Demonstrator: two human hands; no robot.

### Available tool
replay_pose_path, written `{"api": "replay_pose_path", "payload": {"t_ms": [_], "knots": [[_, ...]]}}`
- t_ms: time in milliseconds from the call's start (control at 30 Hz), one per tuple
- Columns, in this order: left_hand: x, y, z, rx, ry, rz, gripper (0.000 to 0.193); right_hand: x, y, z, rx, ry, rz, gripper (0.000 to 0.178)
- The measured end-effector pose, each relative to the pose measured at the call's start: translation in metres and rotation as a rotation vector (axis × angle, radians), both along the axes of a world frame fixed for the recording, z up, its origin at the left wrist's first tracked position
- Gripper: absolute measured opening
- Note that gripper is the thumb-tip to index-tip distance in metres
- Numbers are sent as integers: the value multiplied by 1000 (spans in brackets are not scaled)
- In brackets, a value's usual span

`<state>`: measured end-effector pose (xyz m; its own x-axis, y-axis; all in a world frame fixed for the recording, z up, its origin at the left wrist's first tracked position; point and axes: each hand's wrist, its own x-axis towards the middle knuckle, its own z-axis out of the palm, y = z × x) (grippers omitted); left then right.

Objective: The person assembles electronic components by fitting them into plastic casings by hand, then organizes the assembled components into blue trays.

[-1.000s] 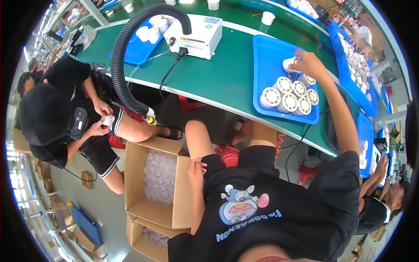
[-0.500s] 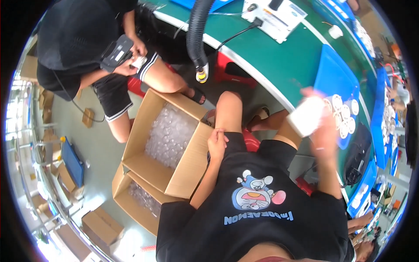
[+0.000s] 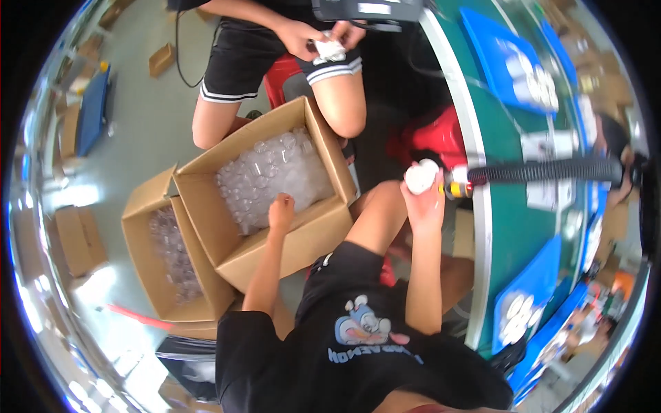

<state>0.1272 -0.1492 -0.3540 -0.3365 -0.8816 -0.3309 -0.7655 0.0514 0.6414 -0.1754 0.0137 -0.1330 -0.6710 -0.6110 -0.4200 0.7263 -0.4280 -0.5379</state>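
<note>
Blurred white part (image 3: 421, 177) in right fingers (image 3: 438, 188), underside hidden

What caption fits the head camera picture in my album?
Left hand at a cardboard box of clear pieces, right hand holding a white part near a black hose.

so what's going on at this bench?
The person's right hand holds a white round part up beside the tip of a black hose. Their left hand shows over an open cardboard box of clear plastic pieces. A co-worker across from them handles another white part.
</note>
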Motion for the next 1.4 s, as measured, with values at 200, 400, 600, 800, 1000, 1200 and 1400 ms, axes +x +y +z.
{"api": "replay_pose_path", "payload": {"t_ms": [200,400,600,800,1000,1200,1400], "knots": [[-6,-44,-114,132,-198,233,54,18,-11,22,516,719,162,42],[-103,-83,-134,196,-153,490,61,-8,-13,10,123,-394,379,53],[-121,-106,-142,140,-318,705,60,27,-4,5,441,-167,437,46],[-103,-88,-123,64,-205,658,59,46,-11,6,566,16,604,38],[-26,-44,23,-27,242,279,56,73,-3,-2,604,252,436,34],[-19,29,206,-16,422,-211,60,81,30,16,308,167,373,43],[-27,101,277,48,649,-387,61,107,83,73,397,578,258,50]]}}
